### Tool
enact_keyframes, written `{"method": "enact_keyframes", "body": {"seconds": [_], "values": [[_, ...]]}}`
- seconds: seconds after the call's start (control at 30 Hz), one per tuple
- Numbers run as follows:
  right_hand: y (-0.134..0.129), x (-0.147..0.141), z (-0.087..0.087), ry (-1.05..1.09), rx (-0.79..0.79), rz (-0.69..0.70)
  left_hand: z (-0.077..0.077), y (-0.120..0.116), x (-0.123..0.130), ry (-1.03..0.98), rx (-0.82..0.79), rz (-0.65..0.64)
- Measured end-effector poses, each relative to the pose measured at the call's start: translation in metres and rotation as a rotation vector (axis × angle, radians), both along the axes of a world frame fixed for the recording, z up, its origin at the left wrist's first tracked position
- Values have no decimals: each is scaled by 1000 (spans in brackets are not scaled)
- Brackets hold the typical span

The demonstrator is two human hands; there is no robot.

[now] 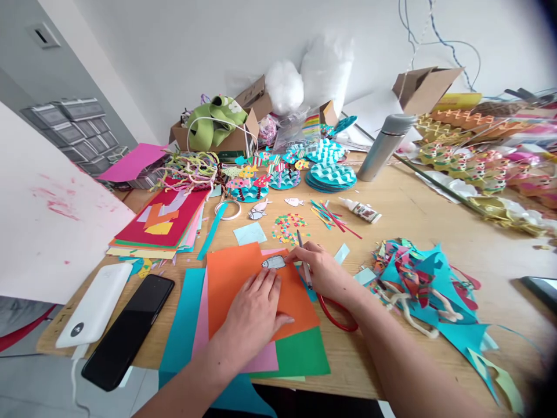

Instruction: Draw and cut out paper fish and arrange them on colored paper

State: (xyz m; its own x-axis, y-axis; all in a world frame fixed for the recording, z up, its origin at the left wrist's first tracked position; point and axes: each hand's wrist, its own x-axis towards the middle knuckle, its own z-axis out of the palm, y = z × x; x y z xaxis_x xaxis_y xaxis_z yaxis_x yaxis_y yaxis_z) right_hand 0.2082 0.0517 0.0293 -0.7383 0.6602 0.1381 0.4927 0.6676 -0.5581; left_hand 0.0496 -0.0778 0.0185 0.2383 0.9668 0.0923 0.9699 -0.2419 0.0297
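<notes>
My left hand (256, 302) lies flat on an orange paper sheet (230, 273), its fingertips touching the lower edge of a small fish cutout (273, 262) with dark outlines. Just right of the cutout, my right hand (324, 270) is closed around a slim grey pen (305, 270). Beneath the orange sheet are pink, green (302, 354) and blue (185, 319) sheets. A red loop (333, 319), perhaps a scissors handle, shows beside my right forearm, which partly hides it.
Confetti dots (289, 226), paper strips (333, 217), a glue bottle (360, 210) and a steel flask (385, 148) stand or lie beyond my hands. Blue paper scraps (430, 284) are heaped at right. A phone (128, 331), power bank (96, 305) and red paper stack (163, 223) are at left.
</notes>
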Motion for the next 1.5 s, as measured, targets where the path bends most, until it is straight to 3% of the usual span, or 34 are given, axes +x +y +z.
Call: {"method": "enact_keyframes", "body": {"seconds": [0.43,0.6,1.5], "values": [[-1,0,0,-33,7,-10,-20,-1,30,-67,152,242],[-1,0,1,-33,19,6,-27,-4,31,-60,199,228],[-1,0,1,-14,15,0,-25,-5,32,-76,165,245]]}}
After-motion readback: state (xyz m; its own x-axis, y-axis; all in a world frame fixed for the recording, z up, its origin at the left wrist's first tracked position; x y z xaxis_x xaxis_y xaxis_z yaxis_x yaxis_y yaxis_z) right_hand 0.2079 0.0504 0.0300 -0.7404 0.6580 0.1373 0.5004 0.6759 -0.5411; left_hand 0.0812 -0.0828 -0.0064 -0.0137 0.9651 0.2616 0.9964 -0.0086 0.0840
